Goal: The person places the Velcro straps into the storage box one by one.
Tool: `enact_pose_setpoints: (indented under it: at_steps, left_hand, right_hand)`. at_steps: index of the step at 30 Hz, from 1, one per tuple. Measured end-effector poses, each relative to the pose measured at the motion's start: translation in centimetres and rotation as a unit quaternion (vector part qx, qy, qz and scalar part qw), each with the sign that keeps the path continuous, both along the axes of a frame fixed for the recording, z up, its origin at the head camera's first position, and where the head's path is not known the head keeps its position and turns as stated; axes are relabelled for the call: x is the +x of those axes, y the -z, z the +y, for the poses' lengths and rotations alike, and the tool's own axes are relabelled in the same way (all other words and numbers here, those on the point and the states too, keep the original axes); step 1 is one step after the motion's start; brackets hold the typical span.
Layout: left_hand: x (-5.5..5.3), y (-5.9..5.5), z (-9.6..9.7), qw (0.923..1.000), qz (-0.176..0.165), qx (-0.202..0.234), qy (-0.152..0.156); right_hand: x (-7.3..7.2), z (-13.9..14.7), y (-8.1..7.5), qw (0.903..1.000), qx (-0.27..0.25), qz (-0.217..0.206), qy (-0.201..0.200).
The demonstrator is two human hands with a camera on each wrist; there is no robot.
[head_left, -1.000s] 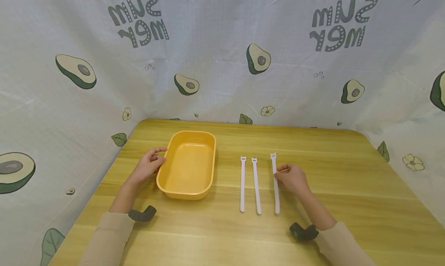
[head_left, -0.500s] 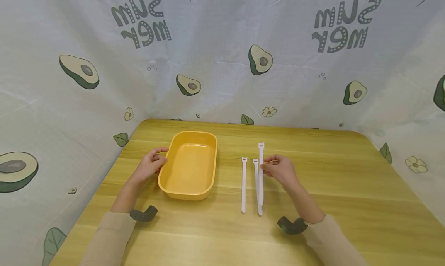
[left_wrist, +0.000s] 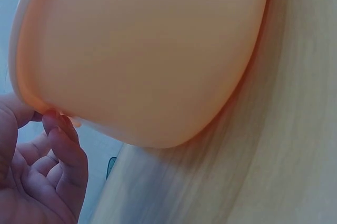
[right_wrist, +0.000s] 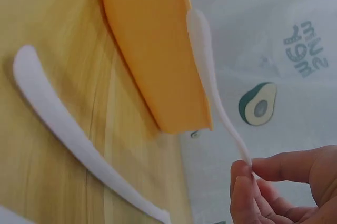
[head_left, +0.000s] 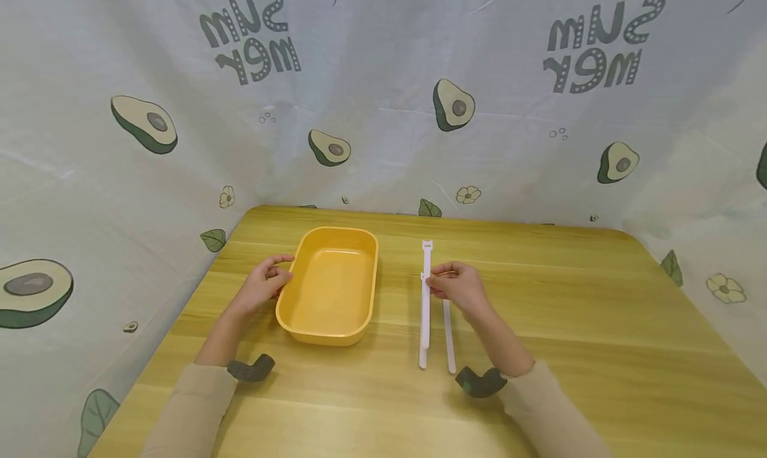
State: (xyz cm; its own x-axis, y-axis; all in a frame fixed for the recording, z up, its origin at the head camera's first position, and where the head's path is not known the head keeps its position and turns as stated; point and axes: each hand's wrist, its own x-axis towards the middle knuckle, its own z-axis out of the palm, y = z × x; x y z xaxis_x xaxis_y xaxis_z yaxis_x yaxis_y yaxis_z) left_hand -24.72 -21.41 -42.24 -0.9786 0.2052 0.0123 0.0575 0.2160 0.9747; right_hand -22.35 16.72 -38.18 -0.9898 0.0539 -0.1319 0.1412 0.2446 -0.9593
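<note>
My left hand (head_left: 260, 288) holds the left rim of a yellow plastic tray (head_left: 370, 271), thumb and fingers at its edge in the left wrist view. Between the thumb and fingers of my right hand (head_left: 460, 290) is a white cable tie (head_left: 426, 318) with a slotted head, pinched around its middle. In the right wrist view this held tie (right_wrist: 210, 71) is raised off the table and bends slightly. A second cable tie (head_left: 422, 361) lies below it, mostly covered in the head view. The third cable tie (head_left: 449, 341) rests on the table, its head end hidden by my right hand.
The wooden table (head_left: 569, 311) carries the tray left of the ties. Behind and beside it hangs a pale curtain (head_left: 383, 78) printed with avocados. A dark wrist-worn piece (head_left: 252, 368) sticks out from each sleeve.
My right hand has lifted the rightmost cable tie and carried it left, over the other two. My left hand stays at the tray's rim.
</note>
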Motion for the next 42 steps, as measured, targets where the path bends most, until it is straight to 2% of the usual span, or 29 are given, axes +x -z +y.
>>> enact_pose_setpoints:
  at_steps: [18, 26, 32, 42]
  left_hand:
    - [-0.1, 0.3, 0.1, 1.0, -0.006, 0.006, -0.002]
    - [-0.2, -0.1, 0.2, 0.9999, -0.004, 0.014, 0.002]
    - [-0.4, 0.1, 0.1, 0.9999, -0.004, 0.011, -0.002]
    - [-0.2, 0.2, 0.0, 0.9999, -0.004, 0.008, -0.006]
  right_hand:
    - [-1.1, -4.5, -0.8, 0.9964, -0.083, -0.007, -0.019]
    - [-1.5, -6.9, -1.5, 0.9947, -0.096, -0.01, -0.035]
    - [-1.6, -8.8, -2.0, 0.993, -0.107, -0.006, -0.049]
    - [-1.9, -11.6, -1.6, 0.9897, -0.13, -0.013, -0.059]
